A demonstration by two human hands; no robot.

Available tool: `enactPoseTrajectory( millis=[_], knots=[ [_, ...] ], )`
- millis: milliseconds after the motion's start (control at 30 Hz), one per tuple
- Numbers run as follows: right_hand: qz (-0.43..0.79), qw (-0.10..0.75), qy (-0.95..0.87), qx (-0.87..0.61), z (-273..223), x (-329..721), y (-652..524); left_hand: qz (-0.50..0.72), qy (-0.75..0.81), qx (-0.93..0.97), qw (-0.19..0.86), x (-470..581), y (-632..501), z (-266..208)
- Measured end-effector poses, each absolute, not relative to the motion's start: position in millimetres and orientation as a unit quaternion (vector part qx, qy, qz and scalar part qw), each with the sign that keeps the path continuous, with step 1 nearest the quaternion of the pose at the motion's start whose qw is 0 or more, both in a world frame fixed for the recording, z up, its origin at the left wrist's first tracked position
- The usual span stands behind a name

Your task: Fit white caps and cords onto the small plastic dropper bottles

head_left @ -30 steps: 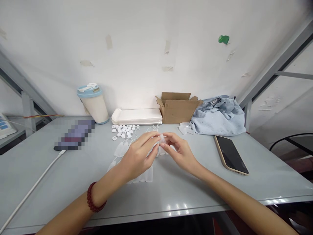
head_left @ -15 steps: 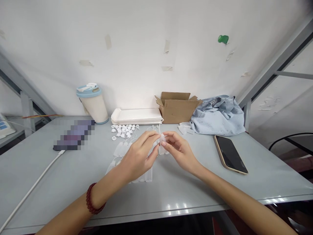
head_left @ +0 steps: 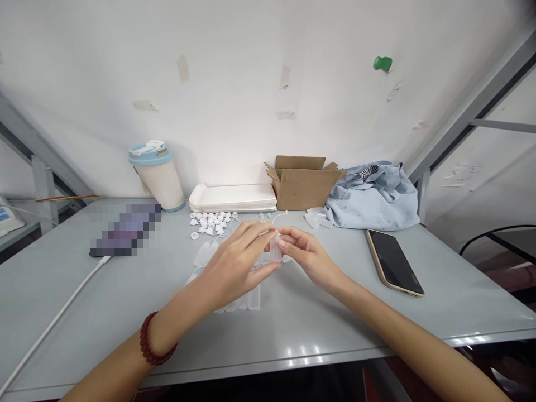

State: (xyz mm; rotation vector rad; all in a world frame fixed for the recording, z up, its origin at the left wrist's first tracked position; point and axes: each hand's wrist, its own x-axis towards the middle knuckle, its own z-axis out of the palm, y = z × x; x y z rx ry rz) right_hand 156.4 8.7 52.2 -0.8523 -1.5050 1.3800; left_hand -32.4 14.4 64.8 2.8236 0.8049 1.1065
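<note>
Over the middle of the table, both hands meet at a small translucent plastic bottle (head_left: 275,249), held upright. My right hand (head_left: 314,258) pinches it near its top between thumb and fingers. My left hand (head_left: 238,258) spans it, fingertips at the top and thumb at the base. Similar clear bottles (head_left: 254,297) lie in rows beneath and beside my left hand, partly hidden by it. Behind them is a pile of small white caps (head_left: 213,222). Thin white cords (head_left: 280,216) show just beyond my fingers.
Along the wall stand a lidded cup (head_left: 161,181), a stack of white envelopes (head_left: 234,197), an open cardboard box (head_left: 307,190) and a bundled blue cloth (head_left: 372,198). Clear pieces (head_left: 316,218) lie before the box. Phones lie right (head_left: 394,262) and left (head_left: 129,229), the left one cabled.
My left thumb has moved down to the bottle's base and the left fingers now reach over its top. The bottle stands out more clearly between the hands. My right hand has barely moved.
</note>
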Motion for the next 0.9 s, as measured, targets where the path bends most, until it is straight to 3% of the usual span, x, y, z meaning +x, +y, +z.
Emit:
enactPoseTrajectory(
  millis=[233,433,567,900],
  knots=[
    [0.603,0.384,-0.604,-0.352,58.0,160.0,11.5,0.316,0.274,0.907,0.045,-36.4,12.1,69.4],
    [0.617,0.129,-0.672,-0.389,67.1,167.8,12.2,0.157,0.276,0.931,0.181,-45.9,4.3,74.5],
    [0.603,0.001,-0.698,-0.386,66.9,168.2,10.2,0.099,0.270,0.935,0.208,-48.6,-0.6,72.3],
    [0.592,-0.012,-0.714,-0.372,62.5,169.2,11.7,0.066,0.270,0.951,0.134,-43.8,-3.9,69.0]
  ],
)
